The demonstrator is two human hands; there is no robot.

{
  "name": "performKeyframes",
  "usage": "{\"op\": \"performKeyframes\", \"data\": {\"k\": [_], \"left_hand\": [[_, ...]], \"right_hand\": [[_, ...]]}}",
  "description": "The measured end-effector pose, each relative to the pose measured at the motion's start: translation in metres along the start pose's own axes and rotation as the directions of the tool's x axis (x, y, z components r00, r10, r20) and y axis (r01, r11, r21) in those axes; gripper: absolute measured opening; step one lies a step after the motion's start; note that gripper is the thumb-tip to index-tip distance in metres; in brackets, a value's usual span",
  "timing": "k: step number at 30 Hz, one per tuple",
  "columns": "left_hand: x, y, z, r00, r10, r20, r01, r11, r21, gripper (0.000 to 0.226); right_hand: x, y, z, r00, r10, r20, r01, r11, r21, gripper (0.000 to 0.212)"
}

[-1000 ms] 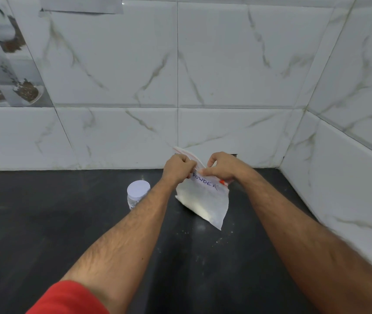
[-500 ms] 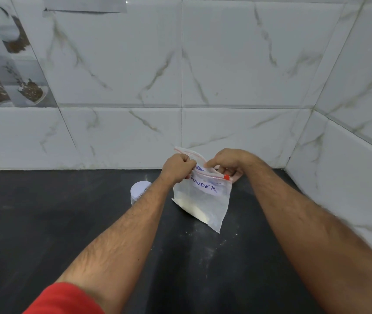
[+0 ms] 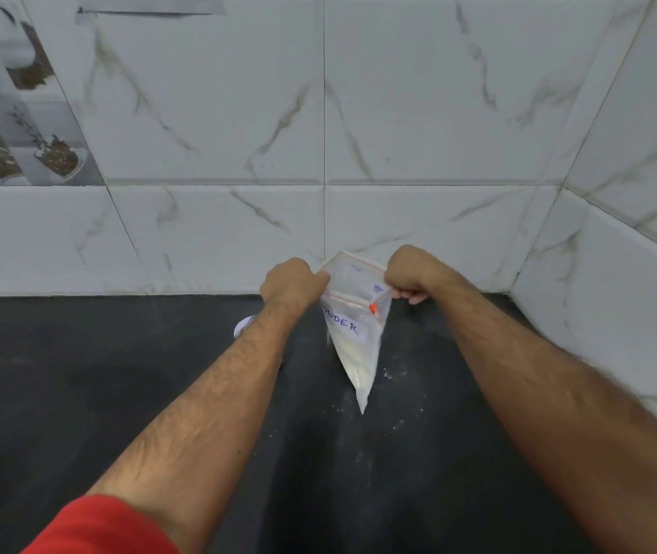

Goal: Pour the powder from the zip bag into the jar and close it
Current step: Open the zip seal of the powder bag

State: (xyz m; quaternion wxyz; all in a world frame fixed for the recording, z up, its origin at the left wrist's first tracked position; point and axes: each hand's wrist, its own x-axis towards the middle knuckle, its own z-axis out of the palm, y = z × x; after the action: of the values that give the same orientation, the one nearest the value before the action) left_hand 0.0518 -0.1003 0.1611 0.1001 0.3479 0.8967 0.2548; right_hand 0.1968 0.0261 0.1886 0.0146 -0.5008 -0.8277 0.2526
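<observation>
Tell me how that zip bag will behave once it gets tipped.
Probably floppy: the zip bag sags to a point under both hands. Powder sits low, so it may slide suddenly. Specks on the counter suggest it spills easily.

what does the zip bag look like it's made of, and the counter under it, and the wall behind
Zip bag: thin clear flexible plastic, apparently; the white powder shows through and it creases to a point. Its orange slider looks like hard plastic.
Counter: dark, smooth, faintly glossy, possibly polished stone; it is dusted with spilled powder.
Wall: glossy marble-look tiles, likely ceramic, with grey veins, grout lines and reflections.
</observation>
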Motion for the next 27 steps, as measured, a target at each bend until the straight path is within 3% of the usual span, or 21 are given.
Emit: {"op": "performKeyframes", "data": {"k": [2, 5, 8, 19, 23, 27], "left_hand": [[0.002, 0.0, 0.002, 1.0, 0.002, -0.016, -0.002, 1.0, -0.013, 0.023], [0.006, -0.003, 0.0, 0.997, -0.007, -0.08, 0.003, 0.999, -0.041, 0.025], [0.009, -0.003, 0.002, 0.995, -0.013, -0.097, 0.01, 0.999, -0.037, 0.026], [0.03, 0.026, 0.013, 0.986, 0.039, -0.165, -0.058, 0.992, -0.116, 0.025], [0.04, 0.032, 0.026, 0.992, 0.052, -0.114, -0.061, 0.995, -0.079, 0.029], [0.045, 0.021, 0.055, 0.999, 0.04, 0.012, -0.04, 0.999, 0.004, 0.031]], "right_hand": [[0.0, -0.002, 0.0, 1.0, -0.018, -0.021, 0.019, 0.999, 0.044, 0.018], [0.001, 0.01, -0.006, 0.957, 0.017, -0.29, -0.021, 1.0, -0.012, 0.015], [0.006, 0.01, -0.005, 0.971, -0.001, -0.238, 0.005, 1.0, 0.014, 0.023], [0.031, 0.02, -0.02, 0.94, -0.02, -0.34, 0.082, 0.982, 0.169, 0.018], [0.039, 0.028, -0.01, 0.919, -0.025, -0.395, 0.092, 0.984, 0.151, 0.033], [0.047, 0.044, 0.018, 0.965, -0.056, -0.255, 0.069, 0.997, 0.039, 0.023]]}}
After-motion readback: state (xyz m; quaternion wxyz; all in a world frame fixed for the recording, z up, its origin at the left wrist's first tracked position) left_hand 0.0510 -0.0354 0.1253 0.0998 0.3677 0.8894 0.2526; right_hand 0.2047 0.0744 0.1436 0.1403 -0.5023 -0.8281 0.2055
